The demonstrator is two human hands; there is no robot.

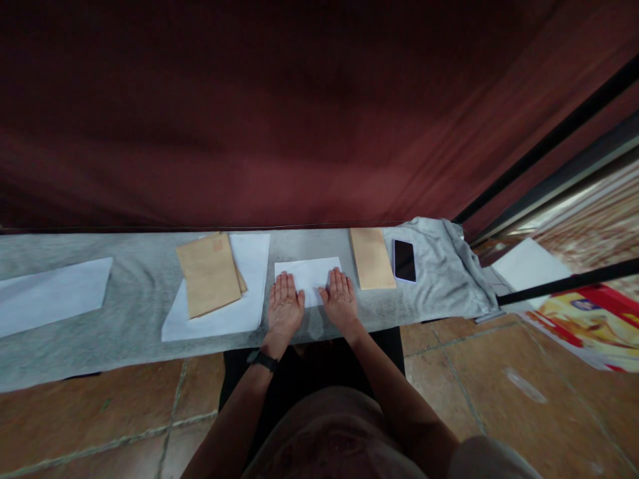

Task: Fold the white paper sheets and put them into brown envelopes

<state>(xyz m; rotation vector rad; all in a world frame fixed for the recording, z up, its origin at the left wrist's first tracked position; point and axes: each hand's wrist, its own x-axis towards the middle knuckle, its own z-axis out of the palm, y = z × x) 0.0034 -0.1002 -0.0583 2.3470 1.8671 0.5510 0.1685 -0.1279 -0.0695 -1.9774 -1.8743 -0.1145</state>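
Note:
A white sheet of paper [310, 274], seemingly folded, lies flat on the grey cloth in front of me. My left hand [286, 303] rests palm down on its left end, fingers stretched out and pointing away from me. On the right end lies my right hand [339, 297], also flat with the fingers extended. Both thumbs point inward, with a strip of paper showing between them. To the left, brown envelopes [207, 276] sit on top of larger white sheets [252, 279]. Right of my hands is another brown envelope [372, 258].
A phone [405, 260] with a dark screen lies right of the single envelope. Another white sheet [54, 293] is at the far left of the cloth-covered table [134, 293]. A dark red curtain [279, 133] hangs behind. At right stand black bars and a colourful box [594, 326].

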